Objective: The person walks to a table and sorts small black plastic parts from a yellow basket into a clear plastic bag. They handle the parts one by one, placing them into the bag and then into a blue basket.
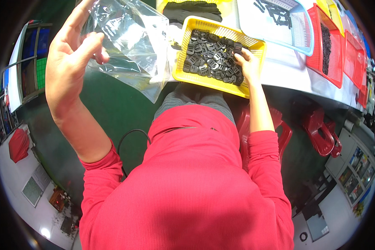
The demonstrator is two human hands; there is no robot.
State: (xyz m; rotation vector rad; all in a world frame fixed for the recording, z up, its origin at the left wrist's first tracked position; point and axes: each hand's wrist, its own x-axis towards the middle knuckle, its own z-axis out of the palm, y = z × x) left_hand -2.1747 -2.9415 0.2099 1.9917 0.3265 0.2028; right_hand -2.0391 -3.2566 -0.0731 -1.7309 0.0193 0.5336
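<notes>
From where I stand, the step in hand looks like picking over small parts with one hand while the other minds a bag. The black slotted buckles (pixel 212 58) lie heaped in a yellow basket (pixel 212 86) at the near edge of the white table (pixel 285 79), in front of the person. The right hand (pixel 249 66) reaches in over the basket's right side, its fingertips touching the buckles at that end of the heap. As I judge it, the next move calls for a neat pinch by the right hand, shallow enough not to drag neighbouring pieces over the rim, and a steady left.

As for the grip on the right, the fingers are bent and only slightly parted; I cannot tell whether a buckle is clasped between them. The left hand (pixel 68 58) is raised off to the other side, grasping a clear plastic bag (pixel 133 41) near its left edge, thumb and forefinger spread, the other fingers curled in; glare hides exactly where the film is pinched. The bag hangs beside the basket, one lower corner drooping past the table's edge, and I make out no buckles inside it.
</notes>
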